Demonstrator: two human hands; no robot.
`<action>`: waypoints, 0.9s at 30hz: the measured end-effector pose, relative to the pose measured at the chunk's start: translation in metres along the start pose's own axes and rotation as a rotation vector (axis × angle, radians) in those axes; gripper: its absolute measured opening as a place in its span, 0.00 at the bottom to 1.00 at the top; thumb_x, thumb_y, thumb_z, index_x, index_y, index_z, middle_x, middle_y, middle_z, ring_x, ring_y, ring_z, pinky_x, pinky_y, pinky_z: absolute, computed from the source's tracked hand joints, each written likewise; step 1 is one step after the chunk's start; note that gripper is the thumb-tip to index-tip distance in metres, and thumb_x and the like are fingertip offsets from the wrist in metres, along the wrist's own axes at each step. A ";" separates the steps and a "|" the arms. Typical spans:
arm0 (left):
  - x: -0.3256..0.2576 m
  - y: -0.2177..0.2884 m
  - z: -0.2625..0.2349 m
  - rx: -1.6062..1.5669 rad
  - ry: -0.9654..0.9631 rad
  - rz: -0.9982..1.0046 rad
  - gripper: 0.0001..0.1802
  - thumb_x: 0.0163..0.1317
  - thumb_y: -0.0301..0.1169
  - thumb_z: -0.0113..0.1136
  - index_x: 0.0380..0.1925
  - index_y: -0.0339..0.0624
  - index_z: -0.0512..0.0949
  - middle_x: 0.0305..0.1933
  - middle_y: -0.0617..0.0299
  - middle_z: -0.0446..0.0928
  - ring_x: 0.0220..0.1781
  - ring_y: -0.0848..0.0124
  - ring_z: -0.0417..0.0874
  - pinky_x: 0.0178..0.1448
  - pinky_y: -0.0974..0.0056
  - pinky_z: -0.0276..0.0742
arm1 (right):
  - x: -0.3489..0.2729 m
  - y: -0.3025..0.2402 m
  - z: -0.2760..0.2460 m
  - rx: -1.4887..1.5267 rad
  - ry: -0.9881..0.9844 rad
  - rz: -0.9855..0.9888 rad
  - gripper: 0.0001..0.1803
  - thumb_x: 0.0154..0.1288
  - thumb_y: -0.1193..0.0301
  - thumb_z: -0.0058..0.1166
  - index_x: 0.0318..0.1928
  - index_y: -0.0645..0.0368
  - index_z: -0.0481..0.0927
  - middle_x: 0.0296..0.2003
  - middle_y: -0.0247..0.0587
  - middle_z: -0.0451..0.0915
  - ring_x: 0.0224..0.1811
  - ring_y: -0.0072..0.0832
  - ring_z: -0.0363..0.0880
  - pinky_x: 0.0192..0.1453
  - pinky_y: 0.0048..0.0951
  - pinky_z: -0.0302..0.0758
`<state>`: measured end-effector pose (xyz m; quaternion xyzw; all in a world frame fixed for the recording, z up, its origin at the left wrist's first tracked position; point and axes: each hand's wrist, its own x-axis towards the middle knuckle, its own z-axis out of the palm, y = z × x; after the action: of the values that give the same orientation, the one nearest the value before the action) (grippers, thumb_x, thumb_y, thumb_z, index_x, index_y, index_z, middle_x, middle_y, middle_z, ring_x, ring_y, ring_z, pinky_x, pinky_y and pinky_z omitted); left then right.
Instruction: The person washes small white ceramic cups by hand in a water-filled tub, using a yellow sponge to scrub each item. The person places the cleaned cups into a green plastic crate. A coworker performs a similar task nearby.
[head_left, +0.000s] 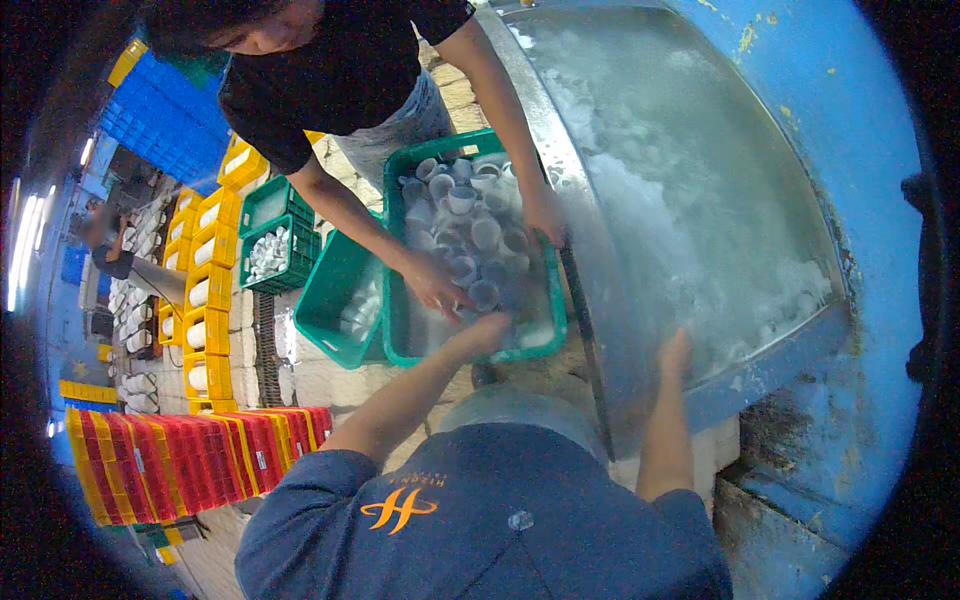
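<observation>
**Two pairs of hands at a crate of wet white cups**

The green plastic crate [545, 330], filled with small white cup-shaped pieces [470, 235], sat tilted against the metal rim of the big blue drum [850, 150], between the wearer and a co-worker in a black shirt. Inside the drum lay a heap of wet white pieces in foam [680, 220].

The wearer's left hand [487, 330] reached into the near end of the crate, among the cups. Its fingers were blurred and partly buried, so it could not be told whether they had closed on anything. The right hand [676, 352] was laid against the drum's lower metal lip, fingers stretched out flat and holding nothing.

Across the crate, the co-worker's one hand [432, 285] rested on the cups and the other [545, 215] gripped the crate's edge by the drum.

The step in hand looked like handling the cups at the drum's mouth, the crate being steadied by both people. The next move would seem to call for a firm grip on a slippery, heavy crate and care that cups did not spill over its rim.

Beside it stood a second green crate [335, 300], with yellow crates [207, 290] and stacked red crates [190, 460] further left.
</observation>
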<state>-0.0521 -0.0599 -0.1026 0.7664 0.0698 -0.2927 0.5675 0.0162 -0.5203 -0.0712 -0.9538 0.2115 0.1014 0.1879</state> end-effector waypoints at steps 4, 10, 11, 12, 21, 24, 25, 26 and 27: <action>-0.045 0.059 -0.014 0.727 -0.064 0.203 0.26 0.58 0.23 0.56 0.59 0.37 0.74 0.57 0.40 0.76 0.60 0.48 0.79 0.63 0.45 0.73 | -0.045 -0.029 -0.025 -0.031 0.261 -0.106 0.29 0.64 0.71 0.56 0.65 0.64 0.70 0.48 0.60 0.82 0.52 0.55 0.81 0.58 0.50 0.76; -0.090 0.115 -0.043 0.796 0.149 0.145 0.30 0.57 0.22 0.55 0.64 0.44 0.73 0.66 0.39 0.71 0.67 0.44 0.73 0.69 0.45 0.70 | -0.114 -0.105 -0.026 0.465 0.483 -0.344 0.19 0.67 0.70 0.57 0.57 0.61 0.77 0.37 0.48 0.83 0.38 0.40 0.82 0.44 0.41 0.77; -0.089 0.110 -0.046 0.848 0.218 0.382 0.31 0.57 0.22 0.54 0.64 0.47 0.73 0.66 0.39 0.71 0.66 0.45 0.74 0.69 0.45 0.71 | -0.123 -0.129 -0.020 0.571 0.504 -0.413 0.16 0.68 0.71 0.57 0.54 0.61 0.79 0.35 0.45 0.82 0.35 0.37 0.81 0.41 0.39 0.76; -0.086 0.103 -0.048 0.897 0.272 0.573 0.31 0.58 0.22 0.53 0.64 0.49 0.73 0.67 0.39 0.71 0.66 0.45 0.75 0.69 0.45 0.71 | -0.134 -0.150 -0.018 0.583 0.414 -0.483 0.14 0.69 0.71 0.56 0.53 0.61 0.79 0.37 0.44 0.82 0.35 0.33 0.79 0.41 0.36 0.76; 0.015 0.065 -0.030 0.733 0.073 0.174 0.21 0.64 0.39 0.52 0.57 0.49 0.78 0.58 0.43 0.80 0.55 0.44 0.81 0.60 0.48 0.77 | -0.182 -0.286 0.032 0.750 0.038 -0.670 0.14 0.63 0.74 0.61 0.49 0.63 0.80 0.44 0.42 0.80 0.42 0.31 0.80 0.48 0.32 0.77; 0.049 0.037 -0.028 0.650 -0.084 0.275 0.18 0.65 0.42 0.53 0.48 0.46 0.81 0.46 0.44 0.84 0.45 0.45 0.85 0.50 0.45 0.79 | -0.183 -0.289 0.056 0.795 -0.117 -0.432 0.16 0.63 0.70 0.61 0.49 0.65 0.80 0.45 0.49 0.78 0.45 0.40 0.79 0.53 0.38 0.76; 0.053 0.021 -0.025 0.495 -0.017 0.543 0.17 0.66 0.43 0.52 0.46 0.45 0.81 0.43 0.45 0.85 0.43 0.46 0.85 0.48 0.44 0.78 | -0.183 -0.288 0.062 0.720 -0.058 -0.490 0.17 0.64 0.68 0.61 0.50 0.65 0.79 0.47 0.50 0.78 0.48 0.42 0.78 0.56 0.39 0.75; 0.062 0.013 -0.021 0.503 -0.039 0.551 0.19 0.67 0.43 0.51 0.46 0.43 0.82 0.44 0.45 0.84 0.44 0.47 0.85 0.48 0.45 0.78 | -0.182 -0.286 0.067 0.612 -0.035 -0.459 0.19 0.65 0.65 0.61 0.51 0.65 0.79 0.49 0.52 0.78 0.50 0.44 0.77 0.59 0.41 0.73; 0.065 0.004 -0.016 0.511 -0.062 0.559 0.20 0.67 0.43 0.51 0.45 0.41 0.83 0.45 0.45 0.84 0.45 0.48 0.86 0.48 0.46 0.78 | -0.181 -0.284 0.071 0.643 -0.035 -0.510 0.21 0.66 0.63 0.60 0.52 0.65 0.78 0.50 0.53 0.77 0.53 0.45 0.77 0.60 0.41 0.72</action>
<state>0.0091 -0.0618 -0.1308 0.8634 -0.2344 -0.1573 0.4181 -0.0274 -0.1867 0.0030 -0.8663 -0.0138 -0.0037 0.4993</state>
